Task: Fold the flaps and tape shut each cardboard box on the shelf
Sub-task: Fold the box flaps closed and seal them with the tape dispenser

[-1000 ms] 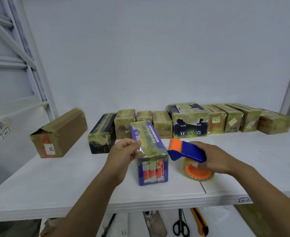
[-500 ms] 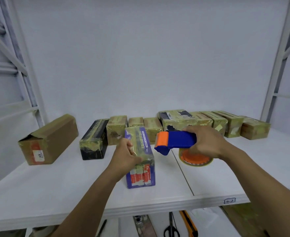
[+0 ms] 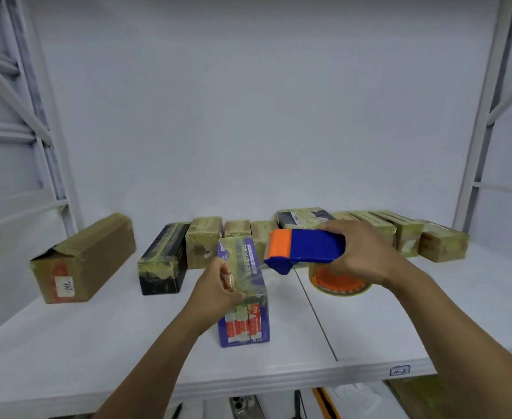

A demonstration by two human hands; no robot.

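Tape end pinched in left hand over near end of purple box on shelf | dispenser gripped in right hand, just right of box | box long axis lies front-to-back; strip judged due along it

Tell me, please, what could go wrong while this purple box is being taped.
The clear tape spans air between the left hand and the tape dispenser; it may twist or wrinkle.
The dispenser is right of the purple box, so the strip may land crooked or tug the box sideways.
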